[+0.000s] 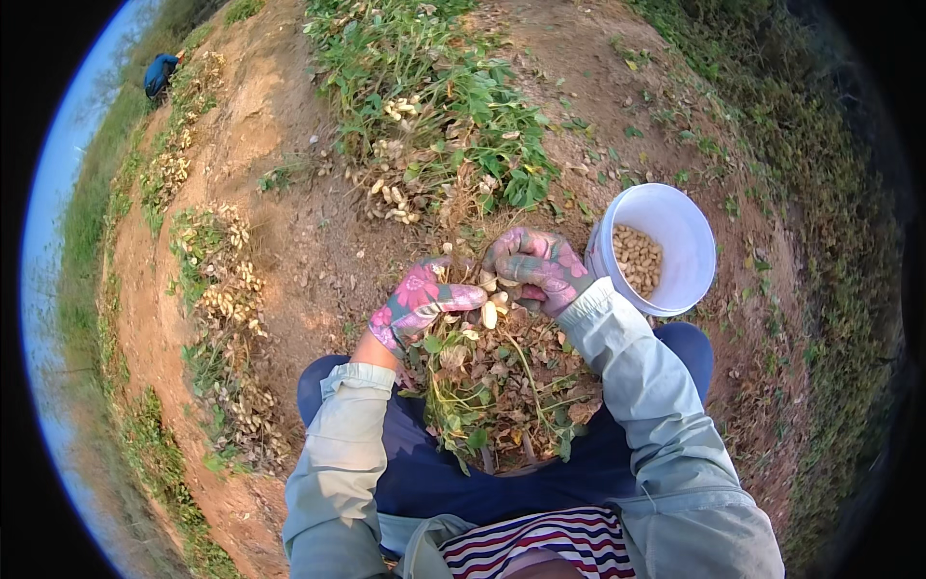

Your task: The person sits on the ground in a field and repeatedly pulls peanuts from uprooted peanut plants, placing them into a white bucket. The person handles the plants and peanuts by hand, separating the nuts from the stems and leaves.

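Both my hands wear pink and grey flowered gloves and meet in front of my knees. My left hand [423,302] grips a peanut plant [463,391] near its roots, and its leafy stems hang down between my legs. At the pod cluster, the curled fingers of my right hand [539,269] close around some peanut pods. A few pale peanut pods [490,313] show between the two hands. Just beyond my right wrist stands a white plastic bucket [691,246], tilted in view, with a layer of picked peanuts [636,260] on its bottom.
Ahead lies a heap of pulled peanut plants [448,108] with pods showing. A row of uprooted plants [235,304] runs along the left over bare soil [289,239]. Tall weeds [832,217] edge the right side. A person in blue [160,74] is bent over far off at upper left.
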